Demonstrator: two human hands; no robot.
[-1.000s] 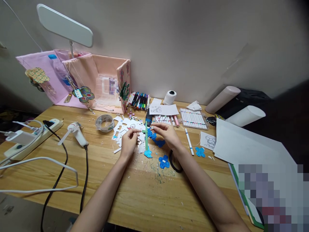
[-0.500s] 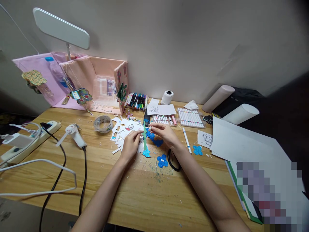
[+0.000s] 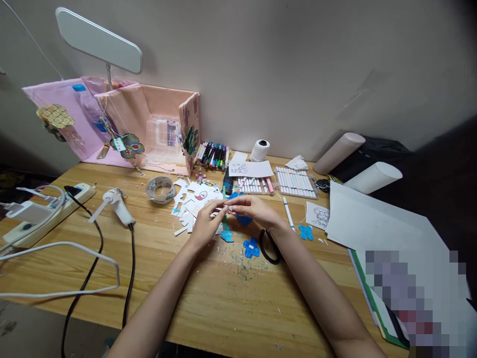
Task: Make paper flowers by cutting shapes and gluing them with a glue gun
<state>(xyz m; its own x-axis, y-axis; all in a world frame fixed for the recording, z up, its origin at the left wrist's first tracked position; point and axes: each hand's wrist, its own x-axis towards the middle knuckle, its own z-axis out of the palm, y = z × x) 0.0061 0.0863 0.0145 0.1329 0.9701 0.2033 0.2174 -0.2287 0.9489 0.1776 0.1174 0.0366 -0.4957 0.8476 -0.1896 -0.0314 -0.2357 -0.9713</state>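
Observation:
Over the middle of the desk my left hand point(image 3: 204, 224) and my right hand point(image 3: 259, 213) meet at the fingertips. Between them is a small white piece point(image 3: 230, 208), pinched by my right thumb and fingers. My left fingers are pinched together against it; whatever else they hold is too small to make out. Beneath the hands lies a green strip point(image 3: 225, 224), partly covered, with a light-blue cutout point(image 3: 227, 236) at its near end. A blue paper flower point(image 3: 251, 247) with a white patch lies nearer me, beside a black loop point(image 3: 269, 257) partly under my right forearm.
White paper scraps point(image 3: 182, 219) lie left of the hands, near a clear tape roll point(image 3: 161, 191). A glue gun point(image 3: 121, 211) and power strip point(image 3: 48, 219) with cables occupy the left. Marker sets point(image 3: 296, 182), a pen point(image 3: 288, 214) and paper sheets point(image 3: 383, 214) stand right.
My hands have come together; they were slightly apart, with the white piece in my right fingertips. They now cover more of the green strip. The view has shifted slightly.

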